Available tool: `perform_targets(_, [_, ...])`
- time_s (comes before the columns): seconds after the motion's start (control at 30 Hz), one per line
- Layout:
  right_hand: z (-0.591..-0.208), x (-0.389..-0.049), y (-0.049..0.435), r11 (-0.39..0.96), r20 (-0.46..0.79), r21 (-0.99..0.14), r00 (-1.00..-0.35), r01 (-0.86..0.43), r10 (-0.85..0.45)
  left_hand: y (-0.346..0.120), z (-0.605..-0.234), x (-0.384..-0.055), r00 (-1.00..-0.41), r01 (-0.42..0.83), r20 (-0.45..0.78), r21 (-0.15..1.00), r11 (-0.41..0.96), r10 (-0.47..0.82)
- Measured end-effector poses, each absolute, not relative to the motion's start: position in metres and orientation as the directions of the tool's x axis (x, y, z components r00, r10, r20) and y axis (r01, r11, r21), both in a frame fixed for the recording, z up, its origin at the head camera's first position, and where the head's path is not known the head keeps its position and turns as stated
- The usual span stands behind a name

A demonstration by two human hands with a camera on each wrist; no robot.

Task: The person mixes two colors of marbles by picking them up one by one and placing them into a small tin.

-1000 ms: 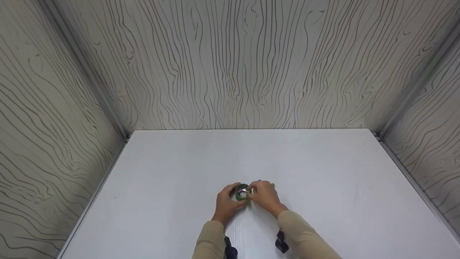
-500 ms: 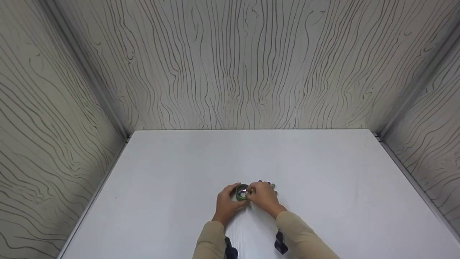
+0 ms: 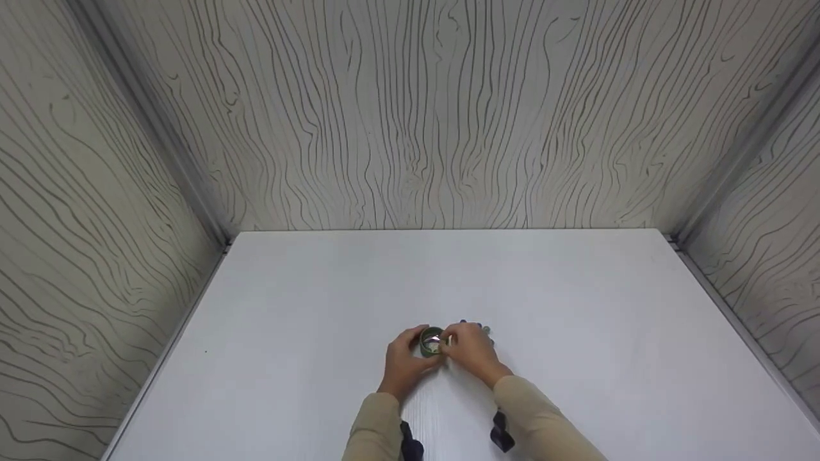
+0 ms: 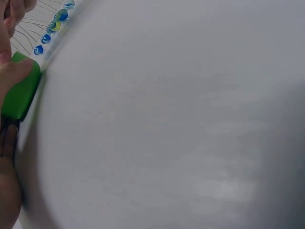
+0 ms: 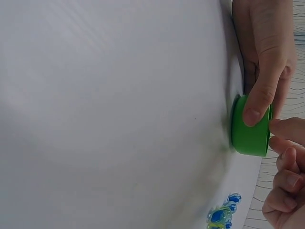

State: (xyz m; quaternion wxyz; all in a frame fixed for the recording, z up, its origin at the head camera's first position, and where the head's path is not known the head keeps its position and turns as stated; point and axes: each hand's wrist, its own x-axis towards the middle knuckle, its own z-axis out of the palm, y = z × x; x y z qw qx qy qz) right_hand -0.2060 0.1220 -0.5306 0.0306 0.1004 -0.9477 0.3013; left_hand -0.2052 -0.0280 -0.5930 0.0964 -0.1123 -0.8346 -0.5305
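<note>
A short green round container [image 3: 425, 351] stands on the white tabletop, its shiny pale inside showing from above. My left hand [image 3: 402, 366] grips it from the left, the thumb [image 5: 259, 102] pressed on its near side. My right hand [image 3: 472, 346] is at the opposite rim, thumb and index fingertip reaching over the opening, the other fingers curled in. I cannot tell whether a small thing is between those fingertips. Several glass marbles [image 4: 54, 26] with blue and yellow swirls lie on the table just beyond my right hand, partly hidden by it in the head view.
The white tabletop [image 3: 307, 294] spreads around both hands. Panels with a wood-line pattern [image 3: 410, 115] rise behind it and at both sides. Black straps [image 3: 501, 432] hang under the sleeves at the wrists.
My left hand and the green container stay in place. My right hand shifts only slightly at the rim, and more of the marbles behind it show than a second ago.
</note>
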Motion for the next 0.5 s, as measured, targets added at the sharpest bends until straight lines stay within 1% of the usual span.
perform_targets(0.23, [-0.5293,-0.2047,0.1233,0.795,0.124,-0.571,-0.979,-0.206,-0.164,-0.0286,-0.5935,-0.2055,-0.959,0.28,0.269,0.874,0.397,0.084])
perform_targets(0.5, [-0.5266,-0.2018,0.1287,0.789,0.158,-0.567,-0.971,-0.238,-0.179,-0.0287,-0.595,-0.2053,-0.958,0.286,0.274,0.869,0.405,0.088])
